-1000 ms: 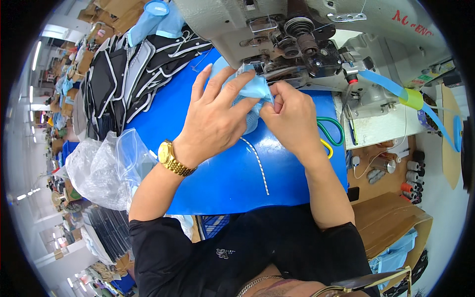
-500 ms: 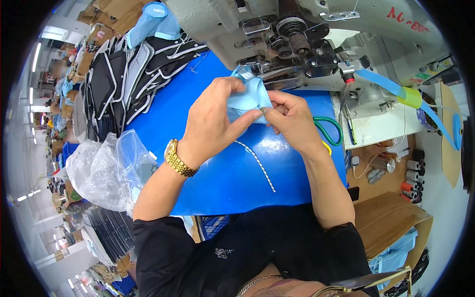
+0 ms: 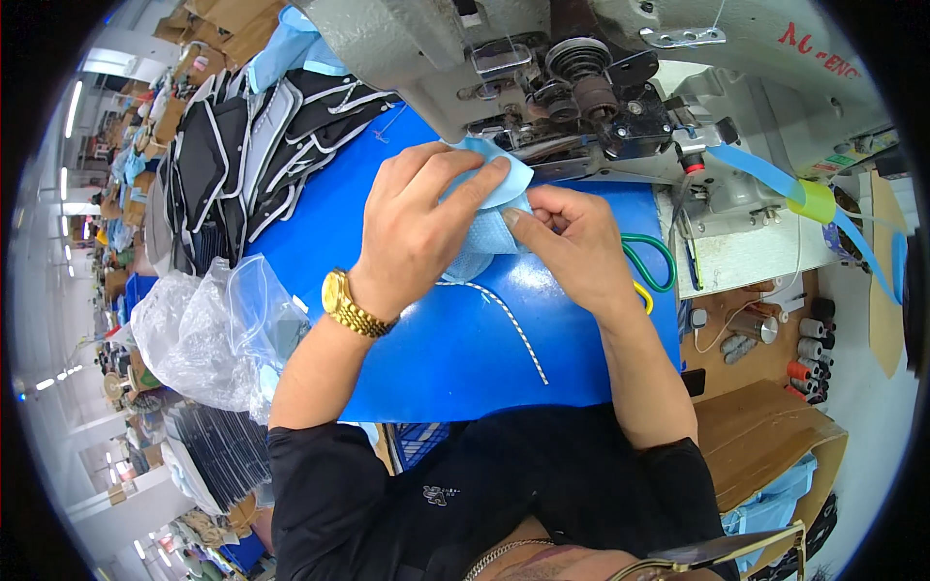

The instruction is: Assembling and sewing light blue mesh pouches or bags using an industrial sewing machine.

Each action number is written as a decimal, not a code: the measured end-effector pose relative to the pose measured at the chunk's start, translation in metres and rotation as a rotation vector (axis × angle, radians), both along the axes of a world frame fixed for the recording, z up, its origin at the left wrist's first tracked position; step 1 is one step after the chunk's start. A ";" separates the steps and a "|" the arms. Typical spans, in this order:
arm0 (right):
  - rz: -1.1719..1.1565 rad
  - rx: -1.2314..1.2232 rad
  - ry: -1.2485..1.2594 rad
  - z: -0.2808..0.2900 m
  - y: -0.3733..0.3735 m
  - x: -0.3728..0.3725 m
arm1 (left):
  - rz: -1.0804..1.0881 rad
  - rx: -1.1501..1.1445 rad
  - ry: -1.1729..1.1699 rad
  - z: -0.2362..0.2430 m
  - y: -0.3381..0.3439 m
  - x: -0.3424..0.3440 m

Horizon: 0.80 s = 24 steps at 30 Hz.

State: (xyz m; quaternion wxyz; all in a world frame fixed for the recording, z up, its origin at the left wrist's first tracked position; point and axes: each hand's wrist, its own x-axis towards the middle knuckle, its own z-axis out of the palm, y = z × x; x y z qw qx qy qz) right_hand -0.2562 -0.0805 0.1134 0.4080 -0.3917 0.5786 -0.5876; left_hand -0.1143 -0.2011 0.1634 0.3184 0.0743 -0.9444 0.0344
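A light-blue mesh fabric piece with a smooth fold on top lies at the sewing machine, its far end under the machine's working parts. My left hand grips its left side, fingers bent over the smooth fold. At the right edge my right hand pinches the cloth between thumb and curled fingers. A black-and-white cord trails from below the cloth over the blue table top. Green-handled scissors lie just right of my right hand, partly hidden by it.
Black padded pieces with pale edging are heaped at the left, with light-blue fabric above. Clear plastic bags sit at the table's left edge. Blue tape feeds in from the right. Thread spools and a cardboard box stand right.
My left fingers have moved onto the smooth fold, which now lies flatter toward the right. More mesh shows below it. My right hand keeps its pinch at the edge.
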 end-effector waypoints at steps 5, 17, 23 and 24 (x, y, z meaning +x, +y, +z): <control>-0.051 0.004 0.003 -0.001 -0.003 -0.001 | -0.040 0.026 -0.194 0.017 -0.012 0.006; -0.038 0.031 -0.021 -0.002 -0.004 0.000 | -0.065 -0.129 -0.122 0.011 -0.012 0.000; -0.025 0.033 0.001 -0.001 -0.005 0.000 | -0.081 -0.086 -0.149 0.005 -0.014 0.001; -0.008 0.026 -0.002 -0.002 -0.005 0.000 | -0.081 -0.068 -0.176 0.004 -0.015 0.001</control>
